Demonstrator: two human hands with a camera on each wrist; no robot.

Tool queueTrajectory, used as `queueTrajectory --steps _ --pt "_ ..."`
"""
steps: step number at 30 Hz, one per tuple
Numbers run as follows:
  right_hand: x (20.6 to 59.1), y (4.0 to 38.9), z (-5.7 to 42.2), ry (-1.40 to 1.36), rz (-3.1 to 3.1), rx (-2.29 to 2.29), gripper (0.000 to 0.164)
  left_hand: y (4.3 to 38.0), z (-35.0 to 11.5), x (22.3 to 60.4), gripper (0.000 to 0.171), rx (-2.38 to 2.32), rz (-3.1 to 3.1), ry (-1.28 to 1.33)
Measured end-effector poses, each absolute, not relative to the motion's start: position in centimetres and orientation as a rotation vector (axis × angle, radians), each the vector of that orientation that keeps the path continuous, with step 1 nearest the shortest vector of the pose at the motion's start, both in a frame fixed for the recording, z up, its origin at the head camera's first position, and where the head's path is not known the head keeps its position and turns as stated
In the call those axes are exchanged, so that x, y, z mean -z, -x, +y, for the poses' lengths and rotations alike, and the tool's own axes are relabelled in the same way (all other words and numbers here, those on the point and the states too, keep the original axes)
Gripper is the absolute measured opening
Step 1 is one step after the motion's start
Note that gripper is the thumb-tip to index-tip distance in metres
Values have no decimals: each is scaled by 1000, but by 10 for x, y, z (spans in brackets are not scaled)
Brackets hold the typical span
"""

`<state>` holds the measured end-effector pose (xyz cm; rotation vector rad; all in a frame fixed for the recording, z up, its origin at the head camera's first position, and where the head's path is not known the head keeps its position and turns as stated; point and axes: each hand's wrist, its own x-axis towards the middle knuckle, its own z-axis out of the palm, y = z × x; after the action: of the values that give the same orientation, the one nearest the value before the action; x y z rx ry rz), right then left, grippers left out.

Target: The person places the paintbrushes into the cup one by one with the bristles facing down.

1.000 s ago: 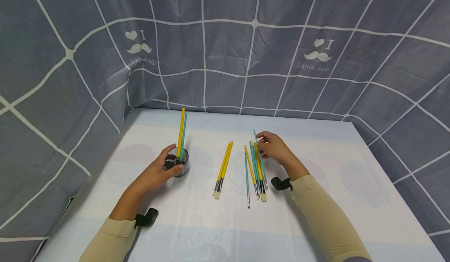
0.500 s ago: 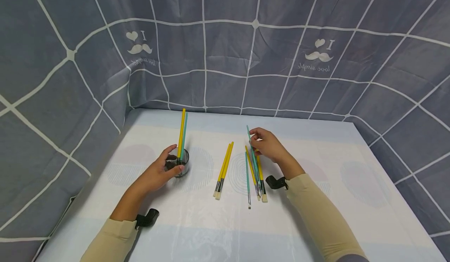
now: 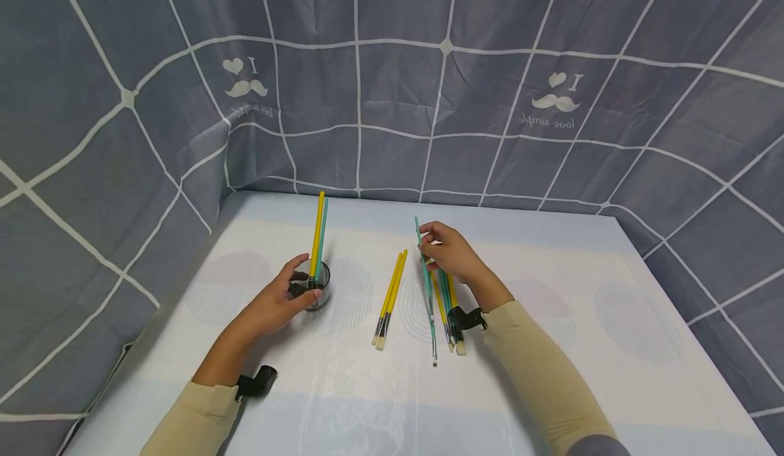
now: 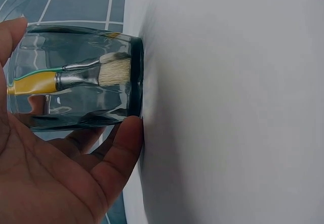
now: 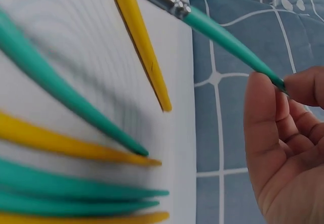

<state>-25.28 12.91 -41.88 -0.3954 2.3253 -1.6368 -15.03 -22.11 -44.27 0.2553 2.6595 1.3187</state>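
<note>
My left hand [image 3: 269, 310] grips a clear glass [image 4: 45, 39] around its side, and the glass stands upright on the table. Inside it lean a yellow paintbrush [image 3: 317, 235] and a green paintbrush [image 3: 323, 235], bristles down. Between thumb and fingertips my right hand [image 3: 456, 257] pinches another green paintbrush [image 5: 220, 36] near the tip of its handle, raised above the table with its metal collar lower. Beneath that hand lies a group of green and yellow paintbrushes [image 3: 438, 303], partly covered by the hand and the wrist camera.
Two yellow paintbrushes [image 3: 392, 292] lie side by side between the glass and the group. The white patterned table [image 3: 343, 401] ends at a grey curtain [image 3: 392, 95] with white lines, which also hangs along both sides.
My right hand has lifted the green paintbrush from the group and carried it left, toward the glass. My left hand and the glass have stayed in place.
</note>
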Motion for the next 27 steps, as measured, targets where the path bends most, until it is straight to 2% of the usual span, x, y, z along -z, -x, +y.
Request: queueTrajectory --steps 27 --pt "407 256 60 420 2233 1909 30 150 -222 441 82 -1335 2647 -257"
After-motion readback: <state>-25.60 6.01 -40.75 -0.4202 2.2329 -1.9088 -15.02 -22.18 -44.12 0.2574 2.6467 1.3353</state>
